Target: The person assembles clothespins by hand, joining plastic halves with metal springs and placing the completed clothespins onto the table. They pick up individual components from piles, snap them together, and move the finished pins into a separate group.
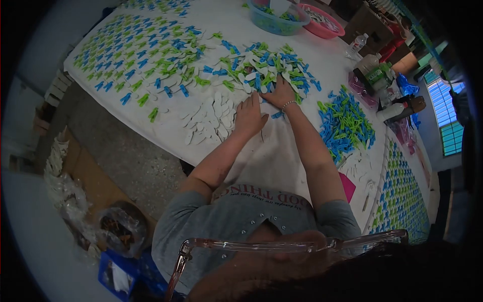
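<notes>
Basin (round, blue plastic) stands behind blue and green plastic clips crowding right hand; left hand adjoins flat white pieces; both grips indeterminable.

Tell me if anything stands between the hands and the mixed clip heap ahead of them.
Nothing visible does. The right hand is at the near edge of the clip heap, with the left hand close beside it. The loose white pieces lie to the left, outside that path.

A grey short-sleeved shirt, low in the middle of the frame, carries dark red lettering and shiny studs about its neckline opening. Clear-framed glasses span the bottom; a pale beaded bracelet circles the right wrist.
</notes>
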A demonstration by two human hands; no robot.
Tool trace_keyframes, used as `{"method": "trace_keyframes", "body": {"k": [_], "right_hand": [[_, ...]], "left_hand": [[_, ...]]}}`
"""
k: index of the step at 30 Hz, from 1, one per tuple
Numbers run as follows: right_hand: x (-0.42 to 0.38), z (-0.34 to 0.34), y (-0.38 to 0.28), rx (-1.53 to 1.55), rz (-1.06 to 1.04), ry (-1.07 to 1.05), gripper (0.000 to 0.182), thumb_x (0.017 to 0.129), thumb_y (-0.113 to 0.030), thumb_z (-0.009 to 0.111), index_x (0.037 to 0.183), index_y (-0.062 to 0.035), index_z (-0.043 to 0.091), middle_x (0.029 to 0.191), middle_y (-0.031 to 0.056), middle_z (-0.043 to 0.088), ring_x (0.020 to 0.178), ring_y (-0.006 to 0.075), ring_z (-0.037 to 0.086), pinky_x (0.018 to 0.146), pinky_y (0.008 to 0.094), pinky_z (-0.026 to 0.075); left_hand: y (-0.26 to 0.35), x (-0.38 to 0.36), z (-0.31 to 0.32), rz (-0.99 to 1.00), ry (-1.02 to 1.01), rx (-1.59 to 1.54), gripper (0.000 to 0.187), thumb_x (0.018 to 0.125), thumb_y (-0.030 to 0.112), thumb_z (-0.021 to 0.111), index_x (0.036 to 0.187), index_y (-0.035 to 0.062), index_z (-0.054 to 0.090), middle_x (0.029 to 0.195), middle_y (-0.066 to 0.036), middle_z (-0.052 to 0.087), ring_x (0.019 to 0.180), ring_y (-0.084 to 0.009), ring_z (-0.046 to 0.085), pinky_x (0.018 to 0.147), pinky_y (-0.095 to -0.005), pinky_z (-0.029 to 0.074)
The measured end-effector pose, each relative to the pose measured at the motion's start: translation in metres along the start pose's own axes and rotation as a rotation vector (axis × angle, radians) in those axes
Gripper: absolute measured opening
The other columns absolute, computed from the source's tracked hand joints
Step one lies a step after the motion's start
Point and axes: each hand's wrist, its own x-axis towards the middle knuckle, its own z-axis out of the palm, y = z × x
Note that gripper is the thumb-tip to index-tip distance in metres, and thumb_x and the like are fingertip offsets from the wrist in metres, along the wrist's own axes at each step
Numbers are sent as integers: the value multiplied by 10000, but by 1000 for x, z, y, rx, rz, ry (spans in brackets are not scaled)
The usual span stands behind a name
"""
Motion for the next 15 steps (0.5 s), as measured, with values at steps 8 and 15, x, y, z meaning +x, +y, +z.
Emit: {"method": "trace_keyframes", "body": {"k": [8,15], "right_hand": [[32,13,14,340,37,-80,901,602,-449,723,1279,36,380,1226,259,461,1134,381,467,927,406,422],[20,15,-1,215,157,38,827,610,-396,732,1244,33,417,1182,252,498,1038,356,527,849,409,459]], "left_hand": [[1,-3,-1,139,40,15,795,750,261,671,1325,-82,243,1231,-249,463,1176,-341,434,996,-474,273],[1,-1,-3,72,-81,-48,787,747,262,680,1307,-97,259,1177,-263,510,1157,-368,452,1001,-486,270]]}}
